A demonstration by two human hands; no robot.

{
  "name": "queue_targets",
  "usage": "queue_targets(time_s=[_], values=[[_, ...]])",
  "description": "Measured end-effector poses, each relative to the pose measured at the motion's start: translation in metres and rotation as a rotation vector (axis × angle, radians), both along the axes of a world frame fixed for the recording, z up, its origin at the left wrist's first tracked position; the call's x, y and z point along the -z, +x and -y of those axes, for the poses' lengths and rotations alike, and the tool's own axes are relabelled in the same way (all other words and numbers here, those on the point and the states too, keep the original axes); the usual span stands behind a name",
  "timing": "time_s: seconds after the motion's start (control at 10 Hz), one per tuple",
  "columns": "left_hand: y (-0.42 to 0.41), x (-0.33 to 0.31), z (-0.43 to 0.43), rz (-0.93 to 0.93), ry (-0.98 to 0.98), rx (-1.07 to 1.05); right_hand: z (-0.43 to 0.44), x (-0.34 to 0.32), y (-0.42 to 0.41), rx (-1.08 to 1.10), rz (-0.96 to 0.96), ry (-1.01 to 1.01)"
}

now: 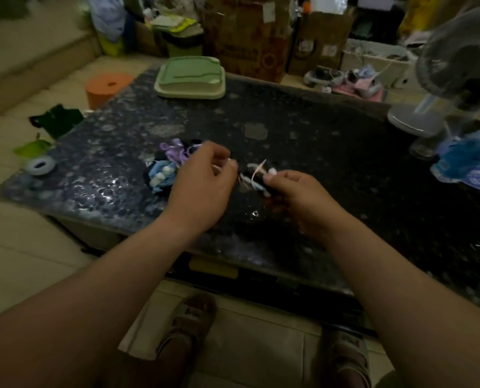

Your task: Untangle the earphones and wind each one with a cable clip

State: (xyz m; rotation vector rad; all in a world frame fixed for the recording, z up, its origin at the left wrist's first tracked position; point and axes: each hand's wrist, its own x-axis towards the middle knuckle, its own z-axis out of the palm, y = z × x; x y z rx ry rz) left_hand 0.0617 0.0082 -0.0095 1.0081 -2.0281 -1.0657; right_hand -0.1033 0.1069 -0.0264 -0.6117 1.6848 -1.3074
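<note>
Just right of the pile (167,166) of tangled sets on the desk (331,141), the left grip (202,176) and right grip (297,193) each pinch one white earphone (257,175), apparently drawing its cable clear for winding.

White earphone (257,175): smeared loops; its lower end is lost inside the curled fingers of my right hand (297,197), and I cannot tell if a clip is on it.
Left hand (202,177): thumb and forefinger meet, but what they pinch, if anything, is too small to tell.
Pile of earphones (166,166): its right side is behind my left hand; the strands are too blurred to count.
Bench (345,135): right end cut off.
Fan (457,51): blurred, cut by the right edge.
Blue bag (468,163): cut off, print unreadable.
</note>
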Motion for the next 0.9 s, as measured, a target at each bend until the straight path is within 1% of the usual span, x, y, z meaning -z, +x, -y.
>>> queue_targets(time_s=[0.1,0.2,0.3,0.4,0.5,0.7,0.9], values=[[0.016,-0.004,0.019,-0.148,0.02,-0.142,0.043,0.004,0.018,0.145,-0.057,-0.116],[0.024,-0.002,0.036,-0.176,0.129,-0.234,0.082,0.008,0.035,0.22,-0.107,-0.128],[0.021,0.005,0.046,-0.194,0.197,-0.266,0.104,0.02,0.049,0.204,-0.186,-0.073],[0.013,0.008,0.05,-0.219,0.206,-0.262,0.117,0.03,0.055,0.188,-0.305,-0.025],[0.007,0.009,0.051,-0.197,0.169,-0.261,0.121,0.026,0.054,0.249,-0.318,-0.049],[0.004,0.01,0.051,-0.193,0.152,-0.251,0.109,0.029,0.048,0.221,-0.327,-0.039],[-0.004,0.006,0.038,-0.187,0.118,-0.227,0.089,0.02,0.04,0.162,-0.228,-0.068]])
